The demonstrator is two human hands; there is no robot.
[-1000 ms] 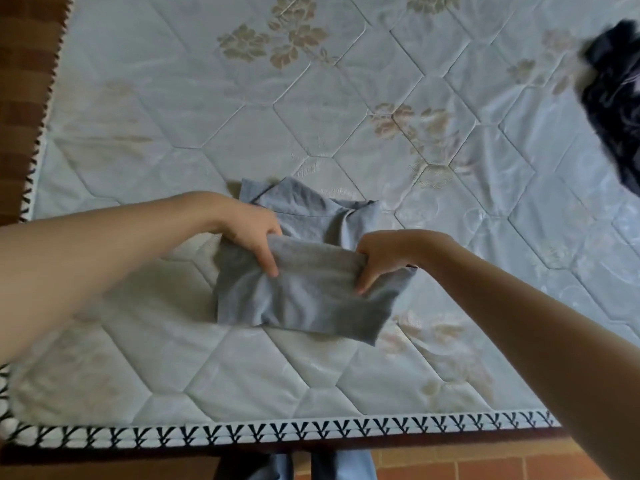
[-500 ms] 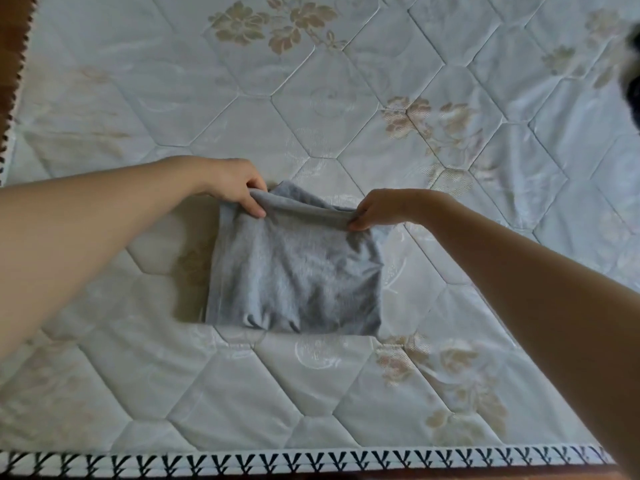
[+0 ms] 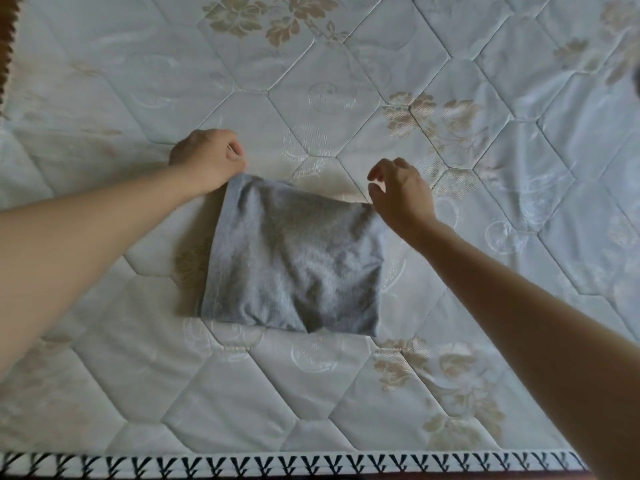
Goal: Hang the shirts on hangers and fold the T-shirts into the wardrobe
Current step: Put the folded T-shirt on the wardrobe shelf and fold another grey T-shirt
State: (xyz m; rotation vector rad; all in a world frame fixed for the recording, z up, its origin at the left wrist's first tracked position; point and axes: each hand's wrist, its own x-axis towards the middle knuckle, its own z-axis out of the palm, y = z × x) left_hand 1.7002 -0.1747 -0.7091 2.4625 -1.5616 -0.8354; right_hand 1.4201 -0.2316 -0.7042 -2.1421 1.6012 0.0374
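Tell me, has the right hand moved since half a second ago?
Yes. The right hand has let go of the folded grey T-shirt and lifted off its far right corner.

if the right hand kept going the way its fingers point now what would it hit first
Probably only bare mattress. The right hand hovers open off the folded grey T-shirt's far right corner, fingers aimed up-left past it; height is unclear.

You have a grey T-shirt (image 3: 294, 261) of matt, soft knit cloth lying on a mattress (image 3: 138, 81) of quilted, faintly glossy woven fabric.
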